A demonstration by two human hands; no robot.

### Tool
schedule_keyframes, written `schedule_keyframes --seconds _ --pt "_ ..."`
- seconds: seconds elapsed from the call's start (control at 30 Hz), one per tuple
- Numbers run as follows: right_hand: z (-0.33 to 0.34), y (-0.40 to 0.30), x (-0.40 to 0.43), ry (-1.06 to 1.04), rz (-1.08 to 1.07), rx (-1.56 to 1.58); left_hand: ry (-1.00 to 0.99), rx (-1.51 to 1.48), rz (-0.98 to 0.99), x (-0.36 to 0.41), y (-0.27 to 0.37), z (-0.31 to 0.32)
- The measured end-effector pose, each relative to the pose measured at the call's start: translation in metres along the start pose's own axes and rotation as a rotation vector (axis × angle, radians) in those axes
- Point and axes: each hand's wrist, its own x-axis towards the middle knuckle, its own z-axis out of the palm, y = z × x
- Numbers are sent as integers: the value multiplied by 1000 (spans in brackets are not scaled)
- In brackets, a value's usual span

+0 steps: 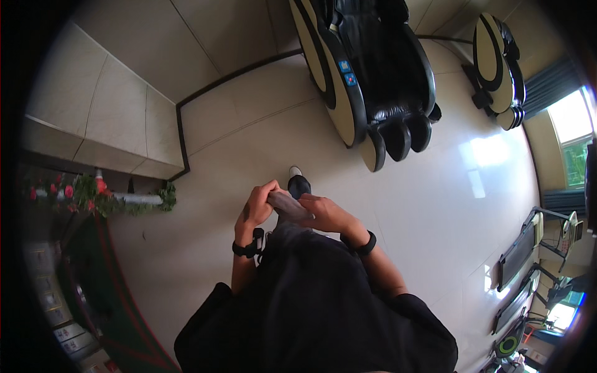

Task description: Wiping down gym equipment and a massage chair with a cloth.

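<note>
A grey cloth (291, 208), folded or bunched, is held between both hands in front of my body. My left hand (259, 205) grips its upper left end, with the fingers curled over it. Along its lower right part, my right hand (326, 213) holds it with bent fingers. Both wrists wear black bands, and a small dark device sits at the left wrist. Some fingertips are hidden behind the cloth.
A black and beige massage chair (373, 88) stands ahead, another (494, 70) farther right. Treadmills (517, 254) line the right side by windows. At left are a tiled wall corner (163, 158), a flower garland (93, 193) and a green mat with red lines (107, 284).
</note>
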Motion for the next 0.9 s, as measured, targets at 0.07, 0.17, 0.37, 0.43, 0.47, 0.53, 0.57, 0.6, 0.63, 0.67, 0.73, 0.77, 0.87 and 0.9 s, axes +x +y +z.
schedule_keyframes --seconds 0.07,0.17,0.37,0.43,0.47,0.53,0.57,0.6,0.63,0.67,0.73,0.77,0.87,0.9 --pt "-16 38 36 116 -2 -18 11 -29 133 50 -19 -12" --pt "-62 77 80 186 189 -36 -9 -148 281 132 -27 -36" --pt "-174 115 155 329 341 -98 -314 155 135 284 18 -94" --pt "-203 131 173 280 359 -89 -379 182 178 322 13 -106" --pt "-221 143 183 209 406 -77 -386 68 199 342 14 -110" --pt "-251 156 205 219 453 -24 -399 -114 276 374 10 -110" --pt "-268 161 217 229 458 -13 -405 -179 337 390 5 -109" --pt "-282 171 230 275 424 -9 -475 -129 279 407 14 -111" --pt "-300 176 243 276 447 -29 -541 -77 217 425 23 -115" --pt "-313 192 258 256 437 -7 -581 -9 214 445 21 -117" --pt "-339 231 287 266 353 2 -581 97 193 492 16 -127" --pt "-351 251 307 265 337 6 -571 111 188 517 6 -135" --pt "-392 303 359 74 355 32 -348 103 215 586 -8 -164" --pt "-402 321 380 45 331 101 -332 117 187 607 -17 -176"
